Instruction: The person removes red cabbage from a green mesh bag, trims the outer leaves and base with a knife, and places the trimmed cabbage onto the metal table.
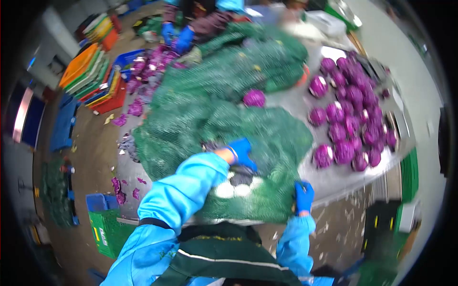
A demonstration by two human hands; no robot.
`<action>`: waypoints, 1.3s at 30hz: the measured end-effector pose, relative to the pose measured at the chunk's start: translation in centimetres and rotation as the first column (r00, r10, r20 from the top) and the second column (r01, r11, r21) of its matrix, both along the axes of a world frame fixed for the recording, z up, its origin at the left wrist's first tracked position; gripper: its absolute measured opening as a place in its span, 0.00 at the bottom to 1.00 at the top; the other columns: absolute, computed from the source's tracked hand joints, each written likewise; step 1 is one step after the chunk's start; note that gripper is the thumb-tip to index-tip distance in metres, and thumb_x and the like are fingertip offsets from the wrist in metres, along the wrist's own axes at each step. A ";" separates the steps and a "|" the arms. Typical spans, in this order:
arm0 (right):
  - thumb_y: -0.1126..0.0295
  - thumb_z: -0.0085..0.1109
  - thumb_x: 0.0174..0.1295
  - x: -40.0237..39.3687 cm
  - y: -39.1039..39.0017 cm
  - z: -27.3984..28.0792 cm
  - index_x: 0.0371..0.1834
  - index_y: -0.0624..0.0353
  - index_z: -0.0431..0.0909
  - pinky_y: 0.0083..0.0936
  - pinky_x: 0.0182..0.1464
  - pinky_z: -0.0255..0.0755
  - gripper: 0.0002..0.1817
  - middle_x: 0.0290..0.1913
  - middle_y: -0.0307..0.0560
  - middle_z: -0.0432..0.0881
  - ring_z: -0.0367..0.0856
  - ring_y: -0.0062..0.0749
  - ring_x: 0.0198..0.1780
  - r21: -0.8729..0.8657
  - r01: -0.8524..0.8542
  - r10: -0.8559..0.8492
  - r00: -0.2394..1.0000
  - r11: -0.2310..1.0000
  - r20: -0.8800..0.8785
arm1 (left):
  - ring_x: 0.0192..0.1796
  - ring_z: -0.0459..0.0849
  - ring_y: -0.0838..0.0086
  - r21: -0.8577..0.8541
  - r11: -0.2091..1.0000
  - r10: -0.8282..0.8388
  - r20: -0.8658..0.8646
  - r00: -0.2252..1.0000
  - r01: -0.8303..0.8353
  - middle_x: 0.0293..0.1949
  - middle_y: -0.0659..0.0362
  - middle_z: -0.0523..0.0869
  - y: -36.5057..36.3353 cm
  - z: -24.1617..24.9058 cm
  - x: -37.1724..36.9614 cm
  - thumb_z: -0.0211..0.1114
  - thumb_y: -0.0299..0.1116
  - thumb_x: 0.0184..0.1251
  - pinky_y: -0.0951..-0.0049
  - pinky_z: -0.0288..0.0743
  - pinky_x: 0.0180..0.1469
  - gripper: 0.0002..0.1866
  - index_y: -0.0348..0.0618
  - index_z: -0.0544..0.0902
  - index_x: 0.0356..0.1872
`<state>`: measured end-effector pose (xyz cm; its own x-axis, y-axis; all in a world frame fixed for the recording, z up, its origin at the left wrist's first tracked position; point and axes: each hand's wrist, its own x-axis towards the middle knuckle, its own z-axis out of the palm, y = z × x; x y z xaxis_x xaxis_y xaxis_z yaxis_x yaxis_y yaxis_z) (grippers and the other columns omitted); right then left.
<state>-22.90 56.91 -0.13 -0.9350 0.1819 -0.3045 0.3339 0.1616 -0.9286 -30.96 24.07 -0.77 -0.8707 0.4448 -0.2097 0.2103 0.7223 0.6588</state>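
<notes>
My left hand [242, 153], in a blue glove, is over a large green mesh bag [186, 131], fingers bent downward. Blur hides whether they hold anything. Just below that hand, dark leafy matter [241, 178] and pale round cut faces [225, 189] show at the bag's near part. My right hand [304, 196], also gloved in blue, is closed on the bag's near right edge, by the table's front. One purple cabbage [254, 98] lies farther up, between this bag and a second full mesh bag [243, 59].
Many purple cabbages [350, 112] are heaped on the metal table [329, 187] at right. Across the table, a co-worker's gloved hands [183, 39] are at a pile of purple leaves [155, 62]. Stacked coloured crates [90, 74] stand at left; a green crate [112, 231] sits on the floor.
</notes>
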 end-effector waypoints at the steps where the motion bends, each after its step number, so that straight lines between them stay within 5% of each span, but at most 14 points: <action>1: 0.71 0.60 0.57 -0.3 1.1 -1.7 0.35 0.58 0.77 0.17 0.22 0.64 0.06 0.25 0.34 0.75 0.70 0.17 0.24 -0.044 0.082 -0.082 0.997 0.996 0.008 | 0.37 0.83 0.49 -0.051 0.998 -0.030 -0.153 0.988 0.022 0.34 0.43 0.84 1.3 3.6 1.3 0.73 0.67 0.23 0.58 0.77 0.42 0.42 0.43 0.84 0.39; 4: 0.72 0.59 0.57 0.1 1.5 -1.2 0.34 0.59 0.76 0.18 0.19 0.60 0.05 0.23 0.35 0.73 0.67 0.18 0.18 -0.052 0.113 -0.113 0.994 0.992 0.011 | 0.61 0.70 0.46 -0.047 0.998 -0.065 -0.524 0.849 0.048 0.61 0.44 0.71 5.3 1.0 1.6 0.76 0.65 0.19 0.51 0.63 0.63 0.56 0.50 0.72 0.60; 6: 0.71 0.59 0.57 -0.1 0.4 -0.7 0.32 0.60 0.75 0.19 0.18 0.58 0.05 0.20 0.36 0.72 0.66 0.18 0.18 -0.034 0.106 -0.105 0.994 0.994 0.019 | 0.68 0.58 0.43 -0.211 0.973 -0.128 -0.159 0.979 0.093 0.69 0.47 0.59 7.0 3.5 0.5 0.78 0.62 0.18 0.47 0.51 0.69 0.62 0.54 0.64 0.67; 9: 0.71 0.58 0.57 0.6 0.3 -1.8 0.34 0.60 0.77 0.19 0.19 0.59 0.05 0.21 0.36 0.72 0.66 0.19 0.18 -0.072 0.068 -0.069 0.998 0.995 -0.006 | 0.66 0.63 0.46 -0.314 0.948 -0.049 -0.278 0.959 -0.043 0.67 0.47 0.64 6.0 3.9 -0.3 0.79 0.60 0.17 0.50 0.55 0.68 0.60 0.53 0.66 0.65; 12: 0.72 0.56 0.56 0.9 0.7 -1.6 0.35 0.60 0.78 0.20 0.21 0.60 0.06 0.22 0.36 0.73 0.67 0.18 0.20 -0.086 0.201 -0.204 0.978 0.976 -0.035 | 0.62 0.69 0.51 0.090 0.991 0.094 0.059 0.994 -0.100 0.61 0.46 0.70 1.4 4.5 1.0 0.77 0.61 0.28 0.57 0.64 0.64 0.57 0.43 0.66 0.63; 16: 0.73 0.54 0.54 1.6 1.7 -1.8 0.34 0.59 0.79 0.20 0.24 0.61 0.06 0.22 0.37 0.74 0.67 0.18 0.22 -0.119 0.183 -0.190 0.980 0.976 -0.056 | 0.63 0.68 0.53 0.281 0.914 0.364 -0.246 0.899 -0.293 0.60 0.45 0.71 0.2 -0.7 4.4 0.77 0.61 0.31 0.62 0.62 0.65 0.56 0.40 0.65 0.64; 20: 0.72 0.54 0.54 -0.4 2.9 -2.9 0.33 0.59 0.79 0.20 0.25 0.60 0.06 0.21 0.35 0.71 0.65 0.19 0.21 -0.175 0.213 -0.229 0.970 0.961 -0.077 | 0.64 0.67 0.59 0.446 0.784 0.454 0.063 0.889 -0.432 0.63 0.48 0.69 0.0 -2.4 10.0 0.78 0.52 0.40 0.65 0.60 0.67 0.52 0.41 0.62 0.66; 22: 0.73 0.54 0.54 -1.4 2.5 -2.3 0.33 0.60 0.79 0.20 0.25 0.60 0.06 0.21 0.34 0.70 0.64 0.19 0.21 -0.257 0.241 -0.266 0.962 0.936 -0.067 | 0.66 0.67 0.63 0.709 0.386 0.274 0.523 0.807 -0.591 0.65 0.49 0.67 -0.2 -1.9 13.8 0.75 0.50 0.47 0.66 0.61 0.67 0.47 0.39 0.62 0.65; 24: 0.73 0.55 0.55 -1.6 0.0 0.4 0.35 0.60 0.79 0.20 0.25 0.60 0.06 0.23 0.34 0.69 0.64 0.19 0.21 -0.126 0.245 -0.260 0.959 0.961 -0.116 | 0.61 0.71 0.71 0.788 0.332 0.174 0.490 0.854 -0.519 0.61 0.54 0.73 -1.0 0.3 17.3 0.69 0.39 0.58 0.71 0.62 0.65 0.37 0.39 0.62 0.66; 26: 0.74 0.54 0.56 -1.1 -3.8 3.6 0.36 0.60 0.79 0.20 0.24 0.61 0.07 0.24 0.34 0.70 0.64 0.18 0.21 -0.125 0.174 -0.196 0.961 0.977 -0.197 | 0.60 0.72 0.71 0.817 0.000 -0.034 0.576 0.816 -0.577 0.60 0.54 0.73 -1.4 2.3 20.6 0.64 0.36 0.63 0.71 0.63 0.65 0.31 0.39 0.63 0.65; 30: 0.74 0.54 0.60 0.8 -12.4 9.0 0.40 0.61 0.79 0.17 0.22 0.60 0.07 0.26 0.35 0.71 0.64 0.17 0.20 -0.015 -0.111 0.100 0.940 0.994 -0.327 | 0.59 0.73 0.70 0.794 -0.101 -0.195 0.575 0.795 -0.599 0.60 0.52 0.72 -2.9 -1.2 22.6 0.57 0.34 0.68 0.71 0.62 0.65 0.26 0.38 0.64 0.64; 32: 0.73 0.54 0.62 2.5 -15.3 8.5 0.43 0.62 0.78 0.16 0.21 0.60 0.09 0.26 0.35 0.71 0.64 0.17 0.20 0.057 -0.198 0.206 0.933 0.979 -0.295 | 0.60 0.74 0.65 0.463 -0.622 -0.473 0.422 0.774 -0.632 0.63 0.53 0.71 -3.3 -2.6 23.0 0.45 0.50 0.73 0.63 0.64 0.65 0.28 0.40 0.67 0.64; 38: 0.71 0.51 0.64 6.8 -19.6 10.7 0.43 0.63 0.78 0.16 0.25 0.58 0.09 0.25 0.35 0.70 0.63 0.16 0.22 0.005 0.029 -0.022 0.864 1.000 -0.502 | 0.60 0.74 0.64 0.483 -0.750 -0.261 0.412 0.873 -0.452 0.63 0.54 0.72 -10.2 2.4 27.6 0.42 0.57 0.71 0.62 0.66 0.64 0.32 0.42 0.68 0.63; 39: 0.71 0.51 0.65 7.7 -19.9 11.4 0.42 0.63 0.78 0.16 0.26 0.57 0.09 0.25 0.35 0.70 0.62 0.16 0.23 0.042 0.035 -0.007 0.849 0.999 -0.529 | 0.59 0.75 0.64 0.357 -0.812 -0.344 0.345 0.873 -0.462 0.61 0.54 0.74 -11.3 1.5 28.7 0.43 0.57 0.71 0.63 0.67 0.63 0.32 0.42 0.68 0.64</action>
<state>-15.24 36.97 11.29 -0.9479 0.2048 0.2439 -0.2010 0.2092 -0.9570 -2.22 12.81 0.74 -0.9985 0.0375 0.0402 -0.0461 -0.9693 -0.2415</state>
